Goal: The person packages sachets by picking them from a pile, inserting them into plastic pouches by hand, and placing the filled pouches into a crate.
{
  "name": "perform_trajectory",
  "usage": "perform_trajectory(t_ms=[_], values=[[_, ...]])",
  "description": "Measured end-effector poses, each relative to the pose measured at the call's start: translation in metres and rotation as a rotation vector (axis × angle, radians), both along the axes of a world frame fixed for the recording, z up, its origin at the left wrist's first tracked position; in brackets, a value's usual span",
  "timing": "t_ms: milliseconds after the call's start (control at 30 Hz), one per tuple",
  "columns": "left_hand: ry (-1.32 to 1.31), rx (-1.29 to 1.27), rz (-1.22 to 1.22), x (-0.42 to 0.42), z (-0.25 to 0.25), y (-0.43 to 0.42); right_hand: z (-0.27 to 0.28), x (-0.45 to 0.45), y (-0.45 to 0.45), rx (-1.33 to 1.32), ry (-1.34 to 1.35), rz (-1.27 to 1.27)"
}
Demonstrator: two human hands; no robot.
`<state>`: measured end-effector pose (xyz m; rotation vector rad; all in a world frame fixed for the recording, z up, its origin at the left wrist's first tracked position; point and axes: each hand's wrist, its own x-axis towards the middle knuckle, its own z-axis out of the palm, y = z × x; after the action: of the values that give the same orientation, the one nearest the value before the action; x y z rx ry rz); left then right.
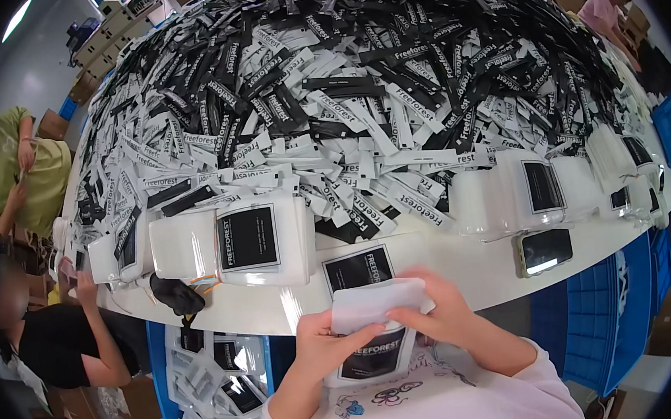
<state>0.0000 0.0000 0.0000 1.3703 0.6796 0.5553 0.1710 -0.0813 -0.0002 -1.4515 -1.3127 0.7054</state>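
Note:
In front of my chest, both hands are closed on a clear plastic pouch [376,357] with a black FREEFOREST label and a whitish upper part. My left hand [319,345] grips its left side, the thumb lying across the front. My right hand [444,310] pinches the upper right edge, thumb in front and fingers behind. Whether anything is inside the pouch I cannot tell. Just beyond my hands, another black-labelled pouch [357,270] lies on the white table [288,308], partly hidden behind the held one.
A big heap of black and white Freeforest sachets [342,105] covers the table. Stacks of pouches [251,245] line its near side, with a phone [545,252] at right. A blue bin [161,376] below left holds labelled pouches. Co-workers stand left and far right.

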Motion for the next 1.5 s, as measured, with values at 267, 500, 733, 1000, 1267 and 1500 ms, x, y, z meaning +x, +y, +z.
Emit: perform_trajectory(t_ms=[267, 500, 733, 1000, 1267, 1500], values=[[-0.106, 0.098, 0.074, -0.015, -0.015, -0.007, -0.008, -0.015, 0.006, 0.044, 0.073, 0.138], [0.006, 0.306, 0.369, -0.088, -0.025, -0.007, -0.028, -0.010, 0.035, 0.181, -0.144, 0.279], [1.030, 0.617, 0.256, -0.213, -0.004, 0.003, -0.063, 0.077, 0.080, -0.038, -0.856, -0.344], [0.660, 0.322, 0.209, -0.152, -0.030, -0.008, -0.069, 0.057, 0.092, 0.000, -0.865, -0.310], [0.287, 0.951, -0.197, 0.000, -0.050, 0.004, -0.078, 0.048, 0.089, 0.009, -0.694, -0.162], [0.416, 1.076, -0.118, 0.026, -0.086, 0.006, -0.055, 0.041, 0.084, -0.121, -0.565, -0.216]])
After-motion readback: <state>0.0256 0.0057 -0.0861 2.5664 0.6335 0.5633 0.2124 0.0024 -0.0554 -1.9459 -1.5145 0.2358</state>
